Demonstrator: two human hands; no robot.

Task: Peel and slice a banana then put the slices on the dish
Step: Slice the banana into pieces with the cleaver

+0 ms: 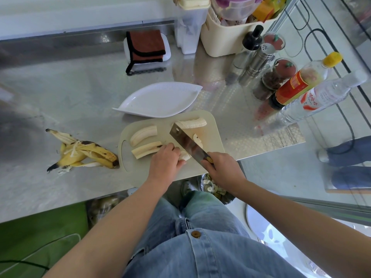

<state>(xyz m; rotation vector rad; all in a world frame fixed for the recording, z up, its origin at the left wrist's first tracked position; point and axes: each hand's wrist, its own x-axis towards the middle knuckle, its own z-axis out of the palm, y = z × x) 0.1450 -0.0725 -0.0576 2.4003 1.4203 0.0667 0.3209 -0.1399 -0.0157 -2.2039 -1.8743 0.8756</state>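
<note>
On the pale cutting board (212,129) lie two lengthwise banana halves (143,134) at the left, a row of cut slices (192,123) at the far right and a few loose slices (197,140) beside the blade. My left hand (165,163) holds down a short banana piece (184,156) with curled fingers. My right hand (220,167) grips the handle of a cleaver (186,144), whose blade stands on the board just right of that piece. The white leaf-shaped dish (160,99) sits behind the board with nothing on it.
The banana peel (84,152) lies on the steel counter left of the board. Bottles (313,93), spice jars (277,75) and a shaker (259,61) crowd the right side. A cream basket (226,35), a clear container (188,27) and a folded brown cloth (146,47) stand at the back.
</note>
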